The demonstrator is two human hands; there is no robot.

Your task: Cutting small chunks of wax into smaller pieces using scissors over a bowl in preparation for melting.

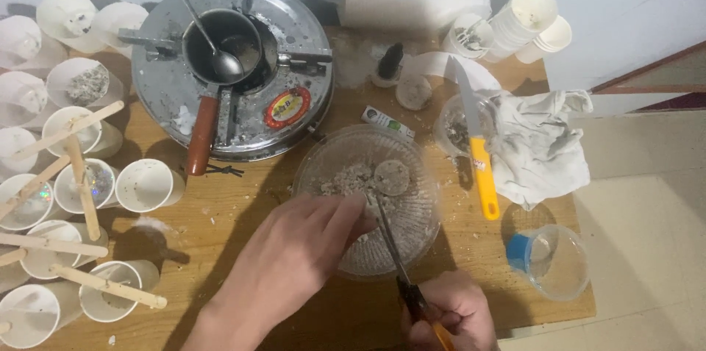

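Note:
A clear ribbed plastic bowl (423, 219) stands on the wooden table (235, 226), holding grey crumbled wax-like bits and a round grey disc (391, 177). My left hand (294, 259) reaches into the bowl, fingertips on the crumbs. My right hand (448, 314) grips a thin metal tool with an orange handle (393, 244); its tip rests in the bowl by the disc.
A round metal stove (294, 64) with a small pot and ladle (220, 46) sits behind the bowl. Several white paper cups with wooden sticks (73, 174) crowd the left. A yellow-handled knife (478, 152), white cloth (540, 145) and a clear cup (555, 263) lie right.

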